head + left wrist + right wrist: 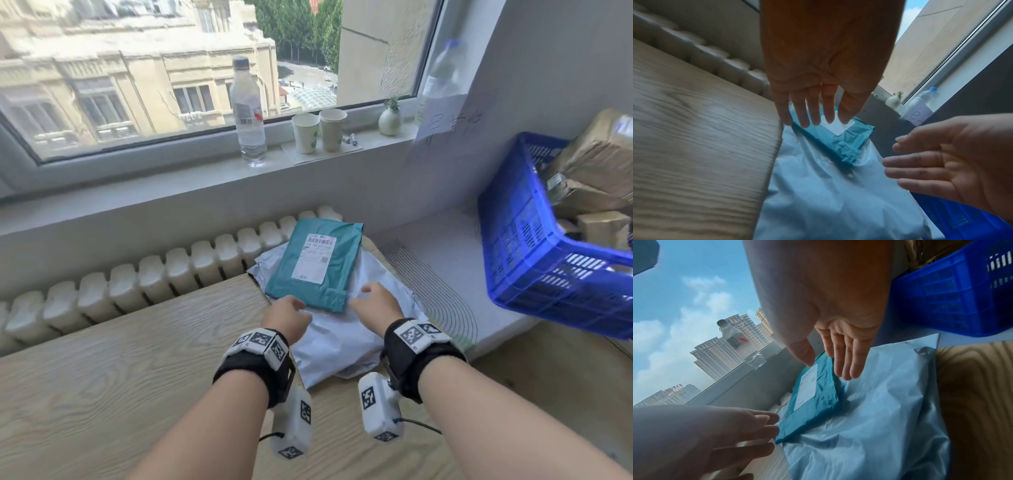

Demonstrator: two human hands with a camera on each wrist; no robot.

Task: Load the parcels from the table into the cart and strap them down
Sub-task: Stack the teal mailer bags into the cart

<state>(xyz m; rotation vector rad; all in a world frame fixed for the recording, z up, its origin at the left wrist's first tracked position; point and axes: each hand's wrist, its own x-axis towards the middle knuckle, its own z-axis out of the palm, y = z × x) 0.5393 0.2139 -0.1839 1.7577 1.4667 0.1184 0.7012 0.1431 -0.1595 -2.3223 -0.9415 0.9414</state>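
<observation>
A teal parcel (pixel 315 265) with a white label lies on top of a larger pale grey-blue parcel (pixel 339 339) at the far right end of the wooden table (pixel 120 359). My left hand (pixel 286 317) hovers with straight fingers over the teal parcel's near left corner. My right hand (pixel 375 301) hovers open at its near right corner. Neither hand holds anything. In the left wrist view the left hand (pixel 813 110) is spread above the teal parcel (pixel 840 142). In the right wrist view the right hand (pixel 838 356) is above the teal parcel (pixel 818 395) and the pale parcel (pixel 879 418).
A blue plastic crate (pixel 534 260) holding several brown cardboard parcels (pixel 592 164) stands to the right on a white ledge. A radiator (pixel 154 277) runs behind the table. On the windowsill stand a water bottle (pixel 247 113), two paper cups (pixel 318 130) and a small vase (pixel 389 120).
</observation>
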